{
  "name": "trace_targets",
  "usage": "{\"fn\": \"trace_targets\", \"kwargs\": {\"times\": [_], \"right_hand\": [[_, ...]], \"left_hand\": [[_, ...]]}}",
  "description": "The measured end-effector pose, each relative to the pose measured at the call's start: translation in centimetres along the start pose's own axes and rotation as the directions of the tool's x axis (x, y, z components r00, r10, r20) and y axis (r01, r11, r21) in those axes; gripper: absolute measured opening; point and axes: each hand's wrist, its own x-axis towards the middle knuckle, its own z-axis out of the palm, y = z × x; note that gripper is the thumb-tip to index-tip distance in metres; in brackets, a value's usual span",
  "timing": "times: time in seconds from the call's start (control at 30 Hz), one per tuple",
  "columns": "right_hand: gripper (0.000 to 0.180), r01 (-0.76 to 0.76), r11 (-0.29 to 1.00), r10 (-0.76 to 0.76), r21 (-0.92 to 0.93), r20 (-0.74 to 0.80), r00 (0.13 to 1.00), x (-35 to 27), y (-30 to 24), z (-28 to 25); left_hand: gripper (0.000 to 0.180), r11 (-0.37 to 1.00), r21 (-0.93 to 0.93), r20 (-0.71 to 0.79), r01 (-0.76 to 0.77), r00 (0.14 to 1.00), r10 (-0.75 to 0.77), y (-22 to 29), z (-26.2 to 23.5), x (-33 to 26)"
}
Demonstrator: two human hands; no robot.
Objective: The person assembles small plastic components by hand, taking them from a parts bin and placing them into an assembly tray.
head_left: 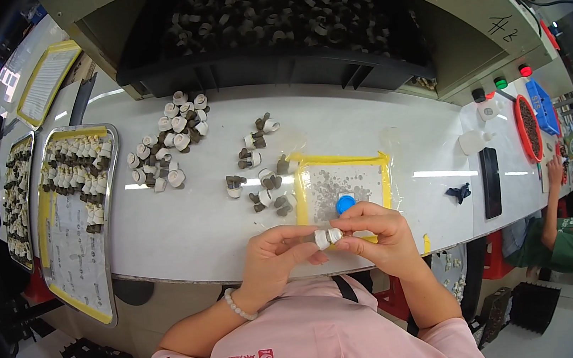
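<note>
Just above the table's near edge, a small white cylindrical part point(327, 238) with a dark band around it is pinched between both hands. My left hand point(274, 252), with a beaded bracelet at the wrist, is closed on its left end by thumb and fingers. On the opposite end, the thumb and fingers of my right hand point(381, 234) are closed too. A round blue cap-like piece point(345, 204) lies directly beyond my right fingers, on a grey-stained white sheet point(364, 173) edged with yellow tape. Several loose white-and-dark parts point(270, 179) lie to the left of that sheet.
Farther left is a cluster of white parts point(180, 124). Metal trays point(73, 248) with rows of parts stand at the left. A black bin point(287, 68) full of parts sits under a machine housing at the back. To the right are a black box point(490, 182) and a co-worker point(565, 234).
</note>
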Motion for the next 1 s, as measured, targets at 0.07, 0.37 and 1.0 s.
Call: {"fn": "trace_targets", "kwargs": {"times": [0.07, 0.37, 1.0], "right_hand": [[0.025, 0.008, 1.000, -0.008, -0.019, 0.003, 1.000, -0.1, -0.1, 0.1], [0.027, -0.058, 0.998, 0.060, 0.030, -0.052, 0.997, -1.0, 0.5, 1.2], [0.032, 0.255, 0.913, -0.278, -0.318, -0.027, 0.960, -0.5, -1.3, 1.1]], "left_hand": [[0.021, 1.000, 0.030, -0.010, -0.003, 1.000, 0.003, 0.1, 0.1, 0.0], [0.017, 0.996, 0.071, -0.004, 0.054, 0.999, -0.053, 0.2, 0.1, -0.2], [0.019, 0.863, -0.358, 0.134, 0.355, 0.935, -0.329, 1.7, 0.0, -0.2]]}}
